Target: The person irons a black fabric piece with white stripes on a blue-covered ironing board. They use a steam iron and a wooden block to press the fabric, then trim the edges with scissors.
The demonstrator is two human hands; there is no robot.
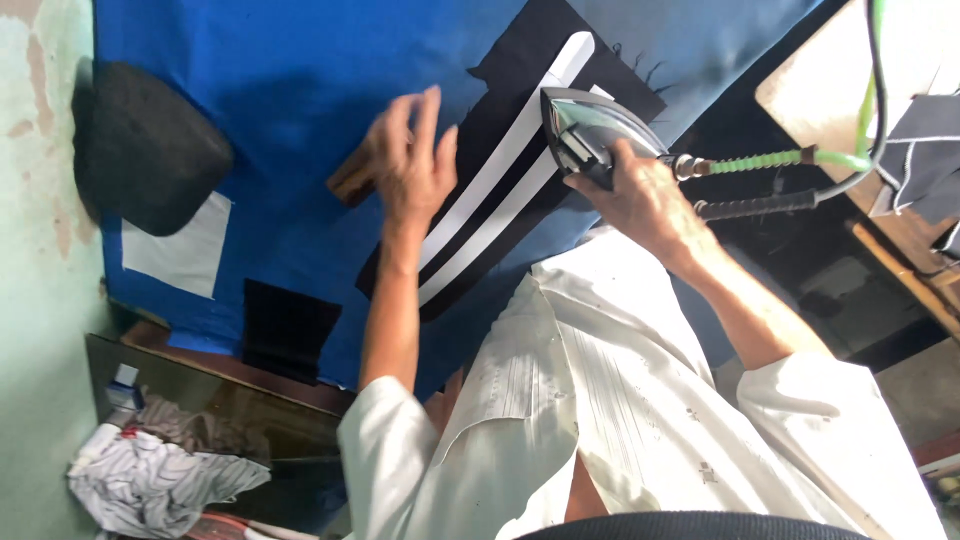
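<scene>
On the blue-covered table (300, 70), right hand (645, 200) grips the iron (590, 130) atop black fabric (520, 160). Left hand (412, 160) spread open, hovering left; wooden block (350, 180) partly hidden beneath it.

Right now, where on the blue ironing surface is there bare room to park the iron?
Bare blue cloth lies between the dark pressing pad and the left hand. Crowded: the black striped fabric piece under the iron, held by the right hand.
</scene>
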